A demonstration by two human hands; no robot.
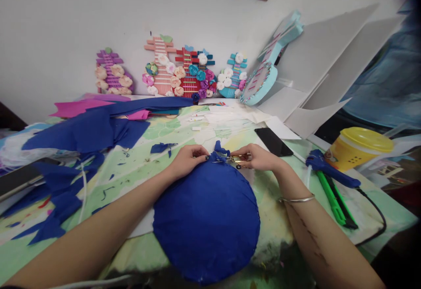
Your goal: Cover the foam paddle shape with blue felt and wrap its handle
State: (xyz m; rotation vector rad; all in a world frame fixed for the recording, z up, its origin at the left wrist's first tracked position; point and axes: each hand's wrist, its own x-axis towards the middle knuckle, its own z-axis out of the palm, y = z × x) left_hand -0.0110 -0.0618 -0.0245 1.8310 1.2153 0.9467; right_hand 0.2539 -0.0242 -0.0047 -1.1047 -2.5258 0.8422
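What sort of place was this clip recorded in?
Probably a craft room or small workshop: flower-trimmed, instrument-shaped pieces stand along the wall, blue scraps lie on the table, and what looks like a glue gun rests at right.

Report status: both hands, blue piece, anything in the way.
Left hand holding round blue piece at its far edge. Right hand gripping small metal tool there. Blue material bunched at that edge.

A slim, silvery bangle [297,200] is circling the right forearm [292,183], its smooth band catching light. Beyond it, a broken line of thin, dark marks [311,235] is running toward the elbow. The left thumbnail [207,158] is looking dark. Both forearms are showing bare.
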